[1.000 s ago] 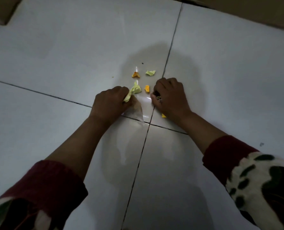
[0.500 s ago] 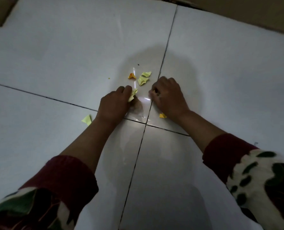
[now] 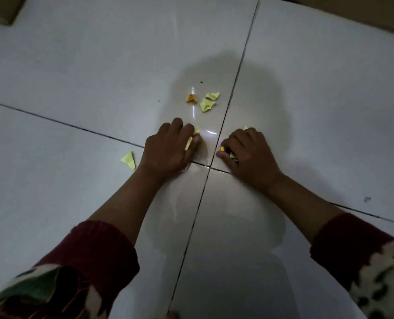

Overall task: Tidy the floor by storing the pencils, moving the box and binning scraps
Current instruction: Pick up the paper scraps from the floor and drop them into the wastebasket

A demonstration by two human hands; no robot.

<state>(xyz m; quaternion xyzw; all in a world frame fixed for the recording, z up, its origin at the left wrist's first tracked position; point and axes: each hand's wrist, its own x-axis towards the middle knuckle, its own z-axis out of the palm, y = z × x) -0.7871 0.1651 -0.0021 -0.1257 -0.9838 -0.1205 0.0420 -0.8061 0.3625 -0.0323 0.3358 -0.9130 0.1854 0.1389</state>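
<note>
Your left hand (image 3: 168, 149) rests on the white tiled floor (image 3: 76, 77), fingers curled around a pale yellow scrap (image 3: 189, 142); your right hand (image 3: 246, 153) pinches an orange scrap (image 3: 222, 148). Loose scraps: yellow pieces (image 3: 208, 102) and orange piece (image 3: 191, 98) at 12 o'clock, another yellow scrap (image 3: 128, 159) at 9 o'clock of the left hand.

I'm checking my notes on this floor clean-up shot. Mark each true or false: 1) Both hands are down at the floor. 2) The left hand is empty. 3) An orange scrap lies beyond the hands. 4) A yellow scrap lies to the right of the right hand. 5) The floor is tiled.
1) True: the left hand and the right hand are both down at the floor.
2) False: it pinches yellow paper.
3) True: the orange scrap lies beyond them, beside two pale yellow scraps.
4) False: the loose yellow scrap lies left of the left hand.
5) True: dark grout lines cross it.
</note>
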